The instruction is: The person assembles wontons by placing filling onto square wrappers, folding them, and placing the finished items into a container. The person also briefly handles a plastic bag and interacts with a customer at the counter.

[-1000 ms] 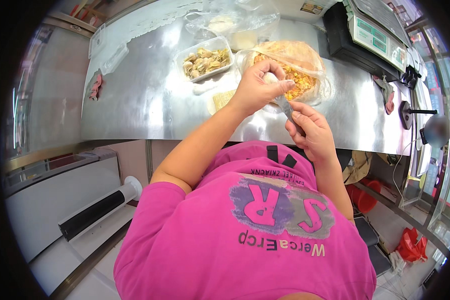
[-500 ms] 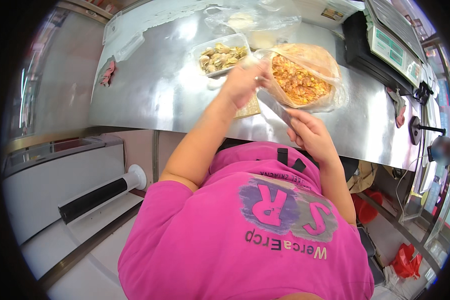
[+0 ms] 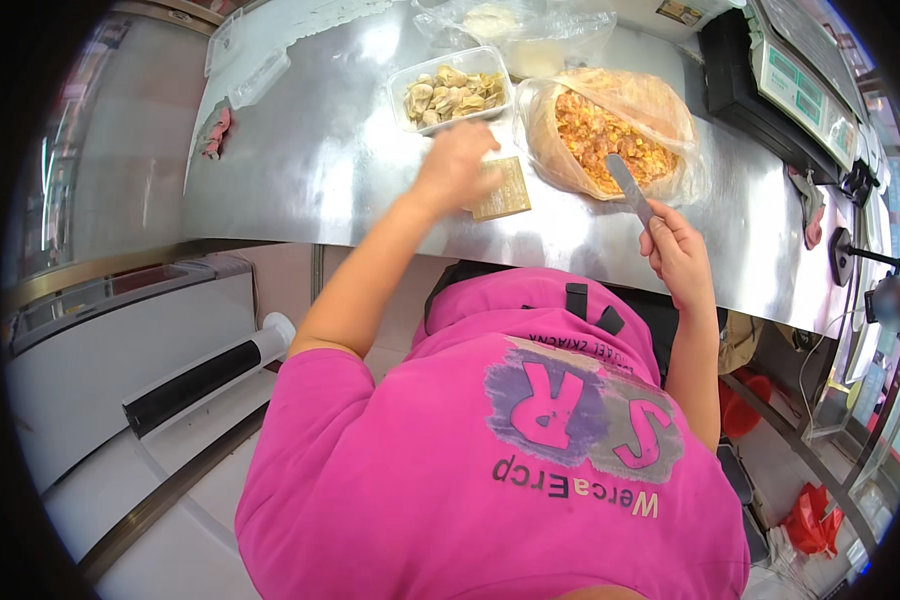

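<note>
My right hand [image 3: 678, 255] grips a flat metal spatula [image 3: 628, 186], its blade pointing away from me with the tip over the near part of an orange-yellow chopped filling [image 3: 595, 135]. That filling sits in an open clear plastic bag [image 3: 550, 150]. Blurred by motion, my left hand [image 3: 455, 168] is beside a stack of thin square yellowish wrappers [image 3: 508, 192], its fingers partly over the left edge; whether they hold anything does not show. Just beyond that hand, a clear plastic tub [image 3: 398, 100] holds several folded dumplings [image 3: 450, 95].
The steel table [image 3: 310, 170] reaches far left. Behind the tub lies a clear bag [image 3: 570, 40] with pale contents. A scale [image 3: 790, 95] stands at the back right. Reddish cloths lie at the left [image 3: 217, 133] and right [image 3: 812, 225]. A black-stemmed stand [image 3: 855, 255] is by the right edge.
My left hand has drawn back from the bag toward the wrappers. My right hand has moved right, swinging the spatula tip from beside the bag to over the filling.
</note>
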Demonstrator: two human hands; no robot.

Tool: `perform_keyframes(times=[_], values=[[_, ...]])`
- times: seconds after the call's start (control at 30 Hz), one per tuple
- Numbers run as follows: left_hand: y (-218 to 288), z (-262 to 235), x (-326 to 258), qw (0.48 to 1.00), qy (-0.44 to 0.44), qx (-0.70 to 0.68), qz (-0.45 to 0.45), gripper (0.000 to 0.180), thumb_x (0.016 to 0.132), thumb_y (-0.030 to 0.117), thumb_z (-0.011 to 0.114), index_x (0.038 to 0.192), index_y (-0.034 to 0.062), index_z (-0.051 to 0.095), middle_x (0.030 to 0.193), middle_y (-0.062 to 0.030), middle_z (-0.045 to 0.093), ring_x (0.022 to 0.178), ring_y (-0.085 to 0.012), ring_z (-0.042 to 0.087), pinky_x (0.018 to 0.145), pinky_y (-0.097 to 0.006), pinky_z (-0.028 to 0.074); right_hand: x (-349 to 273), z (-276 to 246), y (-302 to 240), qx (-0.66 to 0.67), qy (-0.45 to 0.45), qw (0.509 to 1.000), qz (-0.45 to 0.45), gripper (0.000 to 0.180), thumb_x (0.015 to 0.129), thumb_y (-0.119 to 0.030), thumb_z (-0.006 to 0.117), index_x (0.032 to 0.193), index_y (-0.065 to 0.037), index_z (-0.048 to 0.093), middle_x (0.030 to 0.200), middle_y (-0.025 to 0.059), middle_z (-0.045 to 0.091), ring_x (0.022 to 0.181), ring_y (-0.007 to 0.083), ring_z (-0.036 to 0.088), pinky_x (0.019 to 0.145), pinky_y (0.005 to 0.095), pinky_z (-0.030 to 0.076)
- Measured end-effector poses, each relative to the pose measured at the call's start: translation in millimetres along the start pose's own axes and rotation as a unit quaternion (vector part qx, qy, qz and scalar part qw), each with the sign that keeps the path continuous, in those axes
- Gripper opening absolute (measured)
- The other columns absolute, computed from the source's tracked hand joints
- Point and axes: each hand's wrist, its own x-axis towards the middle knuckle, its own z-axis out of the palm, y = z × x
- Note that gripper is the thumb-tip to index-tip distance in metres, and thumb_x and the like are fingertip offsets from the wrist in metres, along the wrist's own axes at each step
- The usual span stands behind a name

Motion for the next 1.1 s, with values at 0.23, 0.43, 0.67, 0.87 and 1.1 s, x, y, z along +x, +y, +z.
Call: perform_keyframes(times=[0.23, 0.43, 0.67, 0.87, 1.1], values=[[14.1, 53.7, -19.9, 0.999, 0.0, -0.03, -0.022, 0.018, 0.058, 0.014, 0.065, 0.073, 0.0056, 0.056, 0.074, -0.0086, 0.051, 0.073, -0.0279, 0.051, 0.067, -0.037, 0.044, 9.5, 7.0, 5.0, -0.08, 0.006, 0.996, -0.042, 0.03, 0.092, -0.015, 0.043, 0.117, -0.001, 0.051, 0.065, -0.0021, 0.049, 0.049, 0.002, 0.034, 0.045, 0.0171, 0.028], [27.5, 50.7, -17.3, 0.997, 0.049, -0.05, -0.015, 0.012, 0.059, 0.012, 0.063, 0.066, 0.0048, 0.057, 0.07, -0.0089, 0.052, 0.072, -0.0286, 0.051, 0.064, -0.038, 0.044, 12.1, 13.8, 8.9, -0.134, -0.015, 0.99, -0.03, 0.028, 0.091, -0.015, 0.044, 0.115, -0.002, 0.053, 0.064, -0.0031, 0.049, 0.052, 0.0034, 0.037, 0.047, 0.0185, 0.03], [6.7, 55.5, -27.1, 0.948, 0.025, -0.26, -0.179, 0.013, 0.069, 0.008, 0.058, 0.078, 0.0026, 0.064, 0.074, -0.0076, 0.06, 0.067, -0.0198, 0.058, 0.067, -0.026, 0.046, 26.4, 36.0, 21.7, -0.233, -0.078, 0.967, -0.065, 0.029, 0.087, -0.014, 0.043, 0.109, -0.001, 0.055, 0.074, 0.011, 0.058, 0.069, 0.0217, 0.055, 0.064, 0.0319, 0.043], [-23.2, 26.9, -35.7, 0.535, 0.182, -0.748, -0.348, 0.023, 0.081, 0.006, 0.043, 0.099, -0.0005, 0.056, 0.09, -0.0086, 0.059, 0.083, -0.021, 0.056, 0.08, -0.033, 0.045, 44.1, 69.7, 34.4, -0.344, -0.113, 0.923, -0.127, 0.029, 0.086, -0.015, 0.042, 0.11, -0.004, 0.053, 0.079, 0.0179, 0.06, 0.074, 0.0287, 0.058, 0.068, 0.0355, 0.045], [-17.2, -6.1, -41.1, 0.393, 0.197, -0.854, -0.279, 0.051, 0.091, 0.029, 0.029, 0.128, -0.0049, 0.033, 0.129, -0.025, 0.038, 0.122, -0.0416, 0.034, 0.102, -0.048, 0.029, 33.7, 44.0, 20.1, -0.312, -0.036, 0.93, -0.194, 0.03, 0.084, -0.014, 0.042, 0.108, -0.007, 0.058, 0.095, 0.0197, 0.061, 0.089, 0.0357, 0.057, 0.078, 0.04, 0.045]])
